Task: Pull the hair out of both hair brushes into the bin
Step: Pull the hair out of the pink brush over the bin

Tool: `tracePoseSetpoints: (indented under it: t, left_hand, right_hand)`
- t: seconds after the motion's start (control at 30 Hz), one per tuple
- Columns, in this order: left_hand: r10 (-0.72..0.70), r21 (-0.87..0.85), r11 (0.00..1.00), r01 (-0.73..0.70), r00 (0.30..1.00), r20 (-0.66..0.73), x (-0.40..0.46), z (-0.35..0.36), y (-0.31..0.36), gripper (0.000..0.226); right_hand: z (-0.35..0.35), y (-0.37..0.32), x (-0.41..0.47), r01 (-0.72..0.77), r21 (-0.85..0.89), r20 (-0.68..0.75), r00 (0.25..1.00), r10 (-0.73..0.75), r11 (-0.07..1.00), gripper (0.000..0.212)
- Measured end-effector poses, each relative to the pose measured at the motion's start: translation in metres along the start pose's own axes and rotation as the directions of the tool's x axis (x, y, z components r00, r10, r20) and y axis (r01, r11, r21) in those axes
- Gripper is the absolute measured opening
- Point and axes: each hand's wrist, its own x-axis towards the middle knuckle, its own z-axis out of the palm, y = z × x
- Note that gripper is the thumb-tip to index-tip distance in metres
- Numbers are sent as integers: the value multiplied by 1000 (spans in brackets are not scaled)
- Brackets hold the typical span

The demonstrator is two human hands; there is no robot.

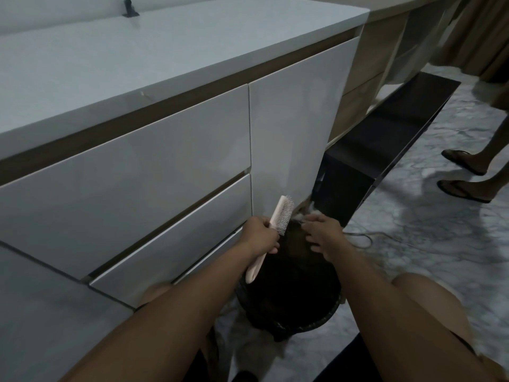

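A pale pink hair brush [278, 219] with metal bristles stands tilted over the dark bin [316, 312] on the floor. My left hand [260, 235] is shut around its neck, the handle sticking out below my fist. My right hand [323, 235] hovers just right of the bristles above the bin, fingers bent and spread; whether it pinches any hair I cannot tell. Only one brush is in view. The bin's inside is too dark to see into.
A white drawer cabinet [137, 175] stands close on the left, a small black object [129, 8] on its top. A dark low shelf [385, 139] and loose cables [363, 238] lie behind the bin. Another person's sandalled feet [462, 175] stand at right on the marble floor.
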Motion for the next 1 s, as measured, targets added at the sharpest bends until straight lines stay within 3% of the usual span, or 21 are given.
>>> tracePoseSetpoints:
  t: [0.13,0.23,0.33,0.4,0.5,0.67,0.87,1.0]
  left_hand:
    - [8,-10,1000,-8,1000,29,-1,0,3,12]
    - [14,-28,1000,-13,999,47,-2,0,5,17]
    - [26,-22,999,-25,998,57,-3,-1,6,20]
    - [40,-13,999,-40,997,59,-4,-1,6,19]
    - [70,-1,998,-70,996,49,-10,-3,6,25]
    - [184,104,978,-182,983,-5,-23,-8,6,41]
    - [338,368,882,-294,939,-59,-37,-19,11,36]
    - [386,437,840,-321,920,-66,-48,-28,22,38]
  right_hand:
    - [-4,-3,-1,0,-24,-30,1000,-1,1000,26]
    - [-3,-5,-6,-11,62,8,1000,11,998,32]
    - [-1,-9,-15,-61,236,188,982,16,970,21]
    - [0,-12,-18,-126,338,316,949,13,933,28]
    - [1,-15,-26,-124,364,387,922,-29,923,30]
    - [-1,-17,-40,-22,371,311,945,-102,928,51]
    - [2,-23,-55,156,260,131,972,-195,953,42]
    - [5,-30,-59,269,253,11,960,-281,929,38]
